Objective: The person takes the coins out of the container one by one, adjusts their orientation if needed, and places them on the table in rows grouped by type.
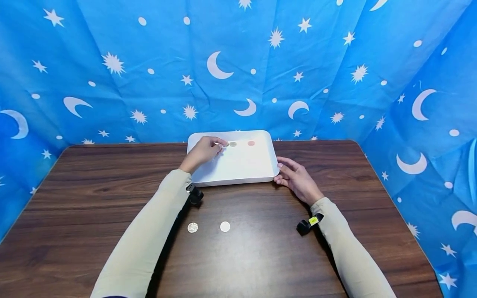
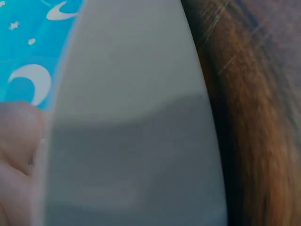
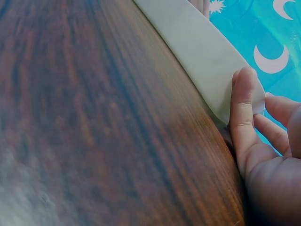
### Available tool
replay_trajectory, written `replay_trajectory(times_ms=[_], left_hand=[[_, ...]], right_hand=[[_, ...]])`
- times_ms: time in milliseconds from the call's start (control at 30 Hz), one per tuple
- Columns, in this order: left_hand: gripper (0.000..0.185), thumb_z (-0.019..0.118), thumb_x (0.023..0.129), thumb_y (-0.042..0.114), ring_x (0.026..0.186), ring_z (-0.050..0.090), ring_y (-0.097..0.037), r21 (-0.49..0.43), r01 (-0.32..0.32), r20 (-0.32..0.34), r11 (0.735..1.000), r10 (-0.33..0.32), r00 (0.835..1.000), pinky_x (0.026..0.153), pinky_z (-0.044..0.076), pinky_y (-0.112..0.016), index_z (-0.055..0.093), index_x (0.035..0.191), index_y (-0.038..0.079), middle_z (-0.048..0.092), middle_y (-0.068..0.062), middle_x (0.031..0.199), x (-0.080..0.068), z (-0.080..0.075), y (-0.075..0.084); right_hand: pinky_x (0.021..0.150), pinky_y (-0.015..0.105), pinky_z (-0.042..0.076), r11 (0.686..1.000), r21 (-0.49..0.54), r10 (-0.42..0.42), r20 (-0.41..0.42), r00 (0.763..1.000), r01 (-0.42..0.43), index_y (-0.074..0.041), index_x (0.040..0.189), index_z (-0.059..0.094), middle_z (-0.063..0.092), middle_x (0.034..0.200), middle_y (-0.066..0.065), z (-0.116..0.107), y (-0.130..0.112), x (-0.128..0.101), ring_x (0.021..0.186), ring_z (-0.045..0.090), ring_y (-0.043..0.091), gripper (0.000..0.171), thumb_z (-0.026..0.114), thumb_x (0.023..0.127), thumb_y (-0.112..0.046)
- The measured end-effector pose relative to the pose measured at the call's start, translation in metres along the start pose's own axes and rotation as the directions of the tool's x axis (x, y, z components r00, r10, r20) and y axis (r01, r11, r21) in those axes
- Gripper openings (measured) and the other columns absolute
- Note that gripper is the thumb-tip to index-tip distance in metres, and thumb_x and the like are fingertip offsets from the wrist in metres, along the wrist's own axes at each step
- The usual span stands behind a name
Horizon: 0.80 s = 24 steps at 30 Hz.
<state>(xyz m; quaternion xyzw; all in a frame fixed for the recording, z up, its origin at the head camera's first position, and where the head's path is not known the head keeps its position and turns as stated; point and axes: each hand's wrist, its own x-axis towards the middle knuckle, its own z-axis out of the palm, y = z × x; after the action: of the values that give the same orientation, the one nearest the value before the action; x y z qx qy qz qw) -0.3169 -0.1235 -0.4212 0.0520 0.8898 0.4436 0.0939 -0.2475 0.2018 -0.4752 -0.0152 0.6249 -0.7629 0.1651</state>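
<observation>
Left hand pinches a silver coin over the white tray, a grey coin just beyond its fingers; right hand, fingers relaxed, touches the tray's near corner on the table. No writing legible.

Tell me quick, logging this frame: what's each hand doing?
Left hand: pinching a coin over the tray.
Right hand: open, fingers against the tray's corner.

White tray, dark woodgrain table, star-and-moon blue cloth
</observation>
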Motion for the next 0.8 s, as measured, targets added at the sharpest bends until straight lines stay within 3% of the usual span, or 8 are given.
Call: replay_trajectory(times_ms=[200, 333, 533, 600, 800], left_hand=[[0.036, 0.050, 0.110, 0.013, 0.097, 0.057, -0.022, -0.006, 0.061, -0.071, 0.998, -0.061, 0.996, 0.083, 0.046, -0.034, 0.067, 0.142, 0.011, 0.070, -0.014, 0.123, 0.012, 0.005, -0.009], [0.041, 0.050, 0.111, 0.015, 0.102, 0.060, -0.026, 0.020, 0.046, -0.042, 0.999, -0.045, 0.998, 0.087, 0.048, -0.038, 0.060, 0.150, 0.014, 0.069, -0.015, 0.129, 0.015, 0.007, -0.011], [0.039, 0.050, 0.110, 0.012, 0.135, 0.053, -0.027, 0.089, 0.025, -0.011, 0.996, -0.025, 1.000, 0.103, 0.044, -0.044, 0.065, 0.146, 0.014, 0.056, -0.010, 0.155, 0.013, 0.006, -0.010], [0.039, 0.049, 0.110, 0.011, 0.135, 0.052, -0.025, 0.095, 0.028, -0.007, 0.995, -0.028, 1.000, 0.101, 0.043, -0.043, 0.067, 0.144, 0.014, 0.056, -0.010, 0.155, 0.010, 0.006, -0.009], [0.037, 0.048, 0.110, 0.011, 0.109, 0.056, -0.023, 0.149, 0.010, 0.028, 0.989, -0.014, 1.000, 0.081, 0.040, -0.036, 0.072, 0.138, 0.016, 0.061, -0.009, 0.150, 0.004, 0.006, -0.006]], right_hand=[[0.078, 0.026, 0.060, 1.000, -0.006, 0.006, 0.002, 1.000, -0.006, -0.006, 0.159, 0.042, 0.060, 0.118, 0.017, 0.002, -0.003, 0.001, 0.083, 0.070, 0.015, 0.048, 0.050, 0.114, -0.018], [0.078, 0.025, 0.060, 1.000, -0.003, 0.005, 0.002, 1.000, -0.005, -0.005, 0.160, 0.041, 0.060, 0.117, 0.017, 0.001, -0.003, 0.001, 0.083, 0.070, 0.015, 0.048, 0.049, 0.114, -0.017], [0.079, 0.025, 0.060, 1.000, 0.000, 0.014, -0.001, 1.000, -0.014, -0.006, 0.160, 0.041, 0.060, 0.117, 0.016, 0.000, -0.002, 0.001, 0.083, 0.070, 0.014, 0.049, 0.050, 0.114, -0.018], [0.079, 0.025, 0.060, 1.000, 0.001, 0.018, 0.000, 1.000, -0.018, -0.006, 0.160, 0.041, 0.060, 0.117, 0.016, 0.000, -0.002, 0.001, 0.083, 0.069, 0.014, 0.049, 0.050, 0.114, -0.019], [0.078, 0.025, 0.060, 1.000, 0.006, 0.011, 0.000, 1.000, -0.011, -0.005, 0.160, 0.041, 0.060, 0.117, 0.016, 0.000, -0.002, 0.001, 0.082, 0.069, 0.014, 0.049, 0.050, 0.113, -0.018]])
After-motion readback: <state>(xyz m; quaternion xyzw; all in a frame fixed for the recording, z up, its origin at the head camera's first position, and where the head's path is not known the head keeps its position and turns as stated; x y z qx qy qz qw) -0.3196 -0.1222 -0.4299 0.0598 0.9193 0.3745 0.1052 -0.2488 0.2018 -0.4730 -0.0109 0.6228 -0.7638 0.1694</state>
